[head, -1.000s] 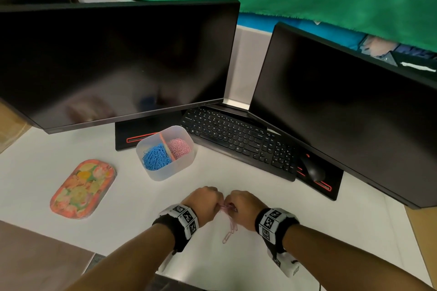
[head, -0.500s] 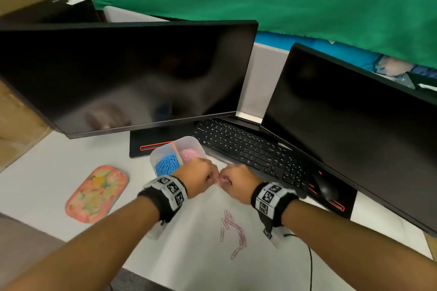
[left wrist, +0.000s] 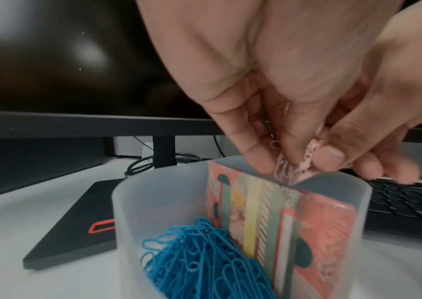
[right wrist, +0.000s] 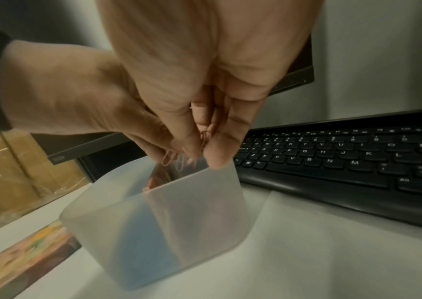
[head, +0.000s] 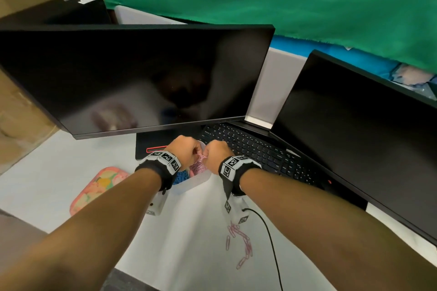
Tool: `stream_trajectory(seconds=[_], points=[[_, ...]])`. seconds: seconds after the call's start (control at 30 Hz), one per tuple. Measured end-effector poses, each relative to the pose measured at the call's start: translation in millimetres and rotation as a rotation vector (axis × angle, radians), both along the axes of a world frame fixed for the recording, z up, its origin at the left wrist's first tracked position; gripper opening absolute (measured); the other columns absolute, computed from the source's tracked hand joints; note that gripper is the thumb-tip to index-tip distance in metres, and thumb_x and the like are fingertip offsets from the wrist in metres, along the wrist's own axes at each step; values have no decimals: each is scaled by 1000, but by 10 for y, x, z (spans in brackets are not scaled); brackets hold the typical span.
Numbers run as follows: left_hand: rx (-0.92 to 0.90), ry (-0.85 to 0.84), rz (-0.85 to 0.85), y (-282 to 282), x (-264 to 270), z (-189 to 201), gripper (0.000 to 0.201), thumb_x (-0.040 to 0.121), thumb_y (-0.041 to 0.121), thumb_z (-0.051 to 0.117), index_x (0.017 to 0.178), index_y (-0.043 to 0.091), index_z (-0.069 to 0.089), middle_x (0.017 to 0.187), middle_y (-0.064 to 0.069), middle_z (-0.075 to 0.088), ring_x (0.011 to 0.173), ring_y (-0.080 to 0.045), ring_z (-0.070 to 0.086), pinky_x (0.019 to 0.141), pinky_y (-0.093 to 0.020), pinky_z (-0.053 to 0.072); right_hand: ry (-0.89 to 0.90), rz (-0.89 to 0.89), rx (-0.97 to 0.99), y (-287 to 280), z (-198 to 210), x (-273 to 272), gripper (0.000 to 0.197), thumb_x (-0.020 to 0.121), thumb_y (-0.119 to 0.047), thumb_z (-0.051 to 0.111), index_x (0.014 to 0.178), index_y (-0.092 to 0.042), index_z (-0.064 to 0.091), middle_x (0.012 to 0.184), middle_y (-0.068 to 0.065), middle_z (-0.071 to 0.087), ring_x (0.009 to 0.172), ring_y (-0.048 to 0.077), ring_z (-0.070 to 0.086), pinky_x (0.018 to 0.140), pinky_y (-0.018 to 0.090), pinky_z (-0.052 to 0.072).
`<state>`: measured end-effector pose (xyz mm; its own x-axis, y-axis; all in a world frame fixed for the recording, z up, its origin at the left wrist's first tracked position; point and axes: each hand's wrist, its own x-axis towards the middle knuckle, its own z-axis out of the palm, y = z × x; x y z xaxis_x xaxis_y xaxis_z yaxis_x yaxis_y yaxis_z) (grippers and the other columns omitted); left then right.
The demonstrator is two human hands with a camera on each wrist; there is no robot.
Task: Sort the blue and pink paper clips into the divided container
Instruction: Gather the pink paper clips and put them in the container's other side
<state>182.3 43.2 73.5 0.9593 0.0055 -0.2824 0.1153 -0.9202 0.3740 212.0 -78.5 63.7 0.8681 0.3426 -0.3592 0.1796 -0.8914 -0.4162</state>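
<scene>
Hovering over the translucent divided container, the left hand and right hand are together pinching pink paper clips, each grip closed tight, positioning them above the right compartment while blue paper clips are filling the left.

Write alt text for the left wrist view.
Both hands, left hand and right hand, pinch pink clips just above the rim of a frosted container. A patterned divider splits the container; blue clips fill the near compartment. A dark monitor stands behind.
</scene>
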Motion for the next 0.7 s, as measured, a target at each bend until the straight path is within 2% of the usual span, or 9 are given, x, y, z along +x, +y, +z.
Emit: stream_trajectory(seconds=[0.13, 0.23, 0.33, 0.4, 0.47, 0.5, 0.57, 0.63, 0.7], points=[[-19, 3, 20, -39, 29, -57, 13, 89, 13, 62, 94, 20, 71, 94, 4, 66, 85, -14, 61, 75, -24, 47, 40, -42, 76, -5, -16, 6, 9, 85, -9, 62, 90, -8, 69, 99, 12, 67, 85, 28, 67, 77, 35, 58], [-30, 7, 19, -30, 31, -89, 16, 88, 11, 62, 97, 23, 69, 100, 3, 67, 89, -15, 63, 77, -25, 51, 40, -84, 191, -149, 23, 5, 18, 86, -9, 54, 88, -13, 72, 95, 7, 69, 83, 25, 66, 76, 31, 57], [-40, 24, -2, -23, 27, -124, 25, 87, 7, 60, 103, 25, 68, 103, 3, 68, 91, -15, 65, 77, -24, 54, 20, -72, 219, -413, 9, -40, 22, 90, -13, 50, 96, -21, 70, 100, 5, 70, 84, 21, 66, 79, 30, 57], [-41, 16, -9, -38, 16, -123, 30, 87, 5, 57, 107, 25, 67, 104, 2, 68, 92, -16, 64, 74, -22, 51, 31, -4, 124, -628, -72, -146, 27, 92, -12, 46, 106, -21, 67, 110, 5, 68, 87, 20, 66, 80, 30, 56], [-40, -21, -10, -65, 1, -108, 30, 88, 9, 53, 108, 25, 67, 103, 2, 67, 91, -17, 63, 70, -22, 48, 68, 95, -7, -865, -191, -314, 37, 93, -13, 43, 124, -25, 59, 127, 4, 61, 97, 20, 64, 85, 30, 54], [-42, -47, -20, -82, -19, -105, 28, 87, 10, 52, 106, 26, 68, 102, 3, 67, 89, -17, 63, 70, -22, 48, 102, 161, -59, -981, -256, -426, 43, 94, -13, 42, 133, -28, 52, 138, 2, 53, 109, 20, 61, 93, 30, 51], [-71, -113, -62, -133, -70, -119, 23, 83, 11, 55, 96, 26, 68, 96, 5, 67, 86, -16, 64, 72, -22, 48, 172, 308, -131, -1176, -403, -669, 55, 94, -10, 40, 145, -29, 35, 154, -5, 32, 137, 16, 37, 113, 29, 31], [-108, -163, -126, -220, -151, -162, 19, 83, 14, 54, 90, 25, 67, 92, 5, 67, 83, -16, 63, 74, -22, 47, 189, 447, -159, -1321, -529, -901, 65, 92, -5, 41, 150, -26, 22, 160, -8, 12, 147, 12, 13, 118, 29, 15], [-113, -161, -197, -342, -270, -223, 19, 85, 17, 51, 90, 25, 67, 92, 5, 68, 79, -14, 59, 78, -25, 50, 171, 549, -146, -1440, -648, -1095, 71, 90, 0, 42, 151, -24, 16, 160, -8, 3, 147, 9, 3, 120, 30, 12]])
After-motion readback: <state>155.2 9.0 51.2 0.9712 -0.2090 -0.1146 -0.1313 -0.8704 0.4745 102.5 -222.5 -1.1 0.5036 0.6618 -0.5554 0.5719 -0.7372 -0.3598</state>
